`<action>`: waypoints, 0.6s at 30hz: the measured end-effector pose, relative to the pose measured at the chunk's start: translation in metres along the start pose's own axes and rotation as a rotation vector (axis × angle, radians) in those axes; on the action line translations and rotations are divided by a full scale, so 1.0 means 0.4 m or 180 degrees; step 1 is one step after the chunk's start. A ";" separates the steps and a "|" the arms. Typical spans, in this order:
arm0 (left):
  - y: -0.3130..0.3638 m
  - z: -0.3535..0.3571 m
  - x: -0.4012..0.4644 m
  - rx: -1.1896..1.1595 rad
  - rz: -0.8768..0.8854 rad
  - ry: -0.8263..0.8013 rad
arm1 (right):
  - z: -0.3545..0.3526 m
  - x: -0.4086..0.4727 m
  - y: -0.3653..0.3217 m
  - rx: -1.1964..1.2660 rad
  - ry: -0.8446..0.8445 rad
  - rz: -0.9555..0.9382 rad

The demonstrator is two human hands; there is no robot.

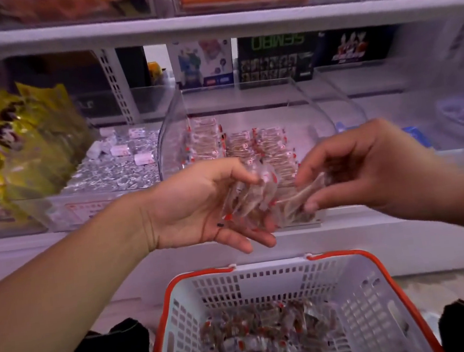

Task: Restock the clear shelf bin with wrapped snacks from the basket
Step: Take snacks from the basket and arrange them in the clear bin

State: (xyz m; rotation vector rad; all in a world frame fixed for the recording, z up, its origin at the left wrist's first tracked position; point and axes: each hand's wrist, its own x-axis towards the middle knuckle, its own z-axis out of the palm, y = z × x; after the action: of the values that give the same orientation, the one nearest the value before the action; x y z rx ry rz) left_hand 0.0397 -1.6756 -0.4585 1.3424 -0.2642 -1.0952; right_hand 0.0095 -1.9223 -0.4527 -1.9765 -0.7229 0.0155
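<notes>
My left hand (197, 208) cups a bunch of wrapped snacks (249, 200), fingers curled round them; my right hand (368, 169) pinches one packet (303, 199). Both hover before the clear shelf bin (249, 133), above the basket (364, 305) holding more snacks

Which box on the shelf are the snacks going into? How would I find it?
Look at the white shelf above the orange-rimmed basket. The clear shelf bin sits in the middle, right behind both hands. Unlike the silver-candy bin to its left, it has curved see-through sides and holds neat rows of red-and-white wrapped snacks.
</notes>
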 end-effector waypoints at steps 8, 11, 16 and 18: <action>-0.004 0.034 0.032 0.0996 0.0149 0.0313 | 0.051 0.031 -0.003 -0.1004 0.0376 -0.0234; -0.001 0.042 0.023 0.1568 0.0392 0.0411 | 0.054 0.041 -0.012 -0.0824 -0.0106 -0.0239; 0.049 0.028 0.000 0.1698 0.0661 0.1083 | 0.036 0.087 -0.038 -0.0649 -0.0216 -0.0058; 0.090 -0.012 -0.017 0.1840 0.0827 0.1392 | 0.025 0.122 -0.032 -0.0550 0.0138 0.0045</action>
State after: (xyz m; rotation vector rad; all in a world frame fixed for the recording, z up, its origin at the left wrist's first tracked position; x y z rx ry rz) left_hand 0.0569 -1.6729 -0.4261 1.9566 -0.4349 -0.4949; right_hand 0.0405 -1.8859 -0.4333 -2.1399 -0.7016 -0.0837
